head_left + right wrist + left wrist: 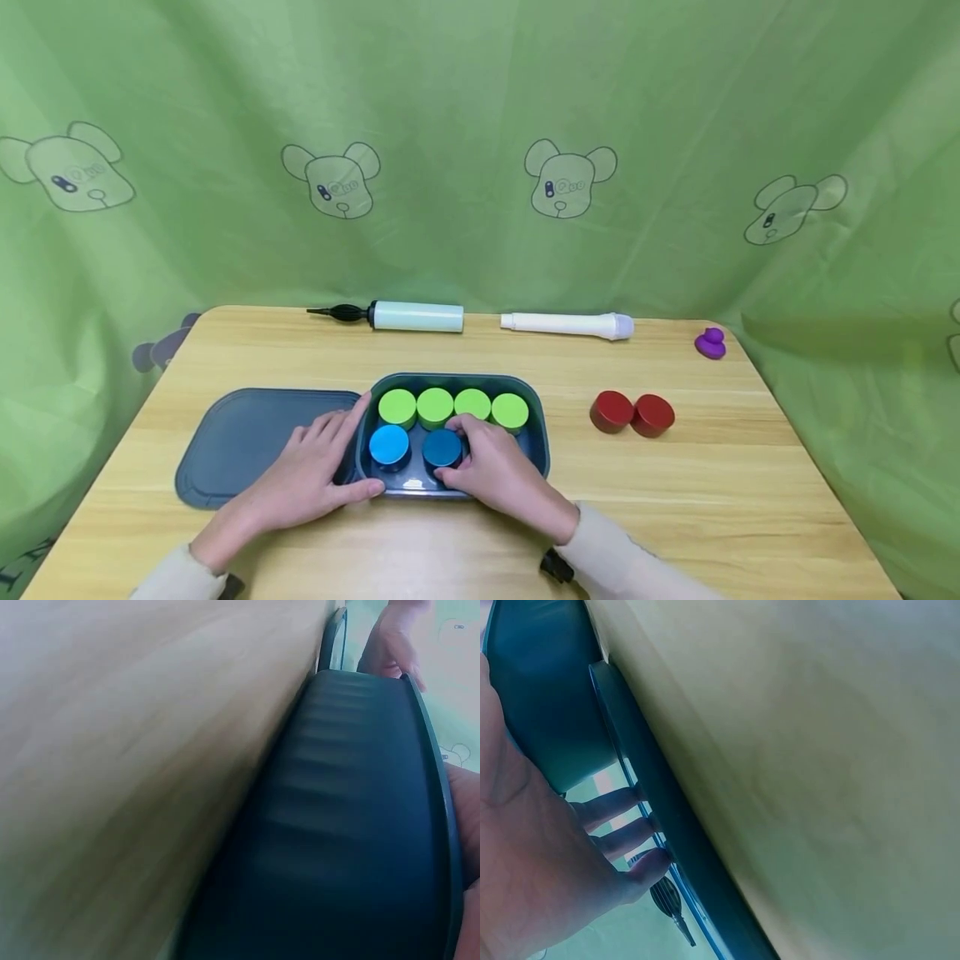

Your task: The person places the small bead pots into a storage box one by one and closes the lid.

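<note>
A dark blue rectangular container with rounded corners holds a row of several lime-green round blocks along its far side. Nearer to me inside it stand two blue round blocks. My right hand pinches the right blue block between thumb and fingers. The left blue block stands near the container's left wall. My left hand spreads its straight fingers at the container's left edge, thumb at the near corner. Its other fingers reach over the flat dark lid, whose edge shows in the left wrist view.
Two dark red round blocks sit to the right of the container. Along the table's back edge lie a hand pump, a white microphone-like stick and a purple rubber duck. A green curtain hangs behind.
</note>
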{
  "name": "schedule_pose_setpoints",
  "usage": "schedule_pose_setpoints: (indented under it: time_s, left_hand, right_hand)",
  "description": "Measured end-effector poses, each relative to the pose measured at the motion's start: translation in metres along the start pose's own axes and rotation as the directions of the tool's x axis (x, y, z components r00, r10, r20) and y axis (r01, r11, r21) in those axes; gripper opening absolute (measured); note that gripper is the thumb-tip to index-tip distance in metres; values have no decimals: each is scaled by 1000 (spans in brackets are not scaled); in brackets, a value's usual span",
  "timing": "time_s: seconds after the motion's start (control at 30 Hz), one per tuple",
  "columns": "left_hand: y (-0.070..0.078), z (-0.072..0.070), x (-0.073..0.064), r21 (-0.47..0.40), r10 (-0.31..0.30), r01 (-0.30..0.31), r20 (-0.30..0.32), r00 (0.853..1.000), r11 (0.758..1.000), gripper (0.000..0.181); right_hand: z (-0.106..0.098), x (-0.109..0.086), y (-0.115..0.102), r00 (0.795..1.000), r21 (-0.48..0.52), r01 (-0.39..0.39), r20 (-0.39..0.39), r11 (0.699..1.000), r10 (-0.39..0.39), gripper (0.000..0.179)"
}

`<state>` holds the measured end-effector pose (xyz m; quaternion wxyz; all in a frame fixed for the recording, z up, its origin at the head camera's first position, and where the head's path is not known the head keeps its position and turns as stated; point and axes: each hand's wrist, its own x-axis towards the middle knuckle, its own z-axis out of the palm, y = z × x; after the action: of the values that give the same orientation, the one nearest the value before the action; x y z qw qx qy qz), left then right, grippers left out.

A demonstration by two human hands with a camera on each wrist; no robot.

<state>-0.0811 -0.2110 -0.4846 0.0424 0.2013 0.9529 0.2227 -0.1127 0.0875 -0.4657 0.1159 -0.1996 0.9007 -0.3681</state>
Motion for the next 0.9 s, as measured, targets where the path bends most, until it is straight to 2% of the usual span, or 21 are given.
schedule_pose_setpoints:
  time_s: [0.17,0.4,0.57,0.9]
  left_hand:
    - [-1,0,0,4,-1,1,-1,1000,1000,112]
    - [0,3,4,-1,-11,11,11,1000,1000,113]
    - [2,-2,2,-2,-9,9,14,1000,1000,113]
    - [1,-3,0,3,-6,6,12,1000,1000,113]
  right_hand:
    - [0,2,-1,1000,12,18,3,1000,-18,57]
    - [0,0,3,1000,91,-12,8,996,12,55]
    - [3,1,3,1000,127,-9,-20,992,12,51]
    - [4,0,3,998,149,28,-55,988,-20,45]
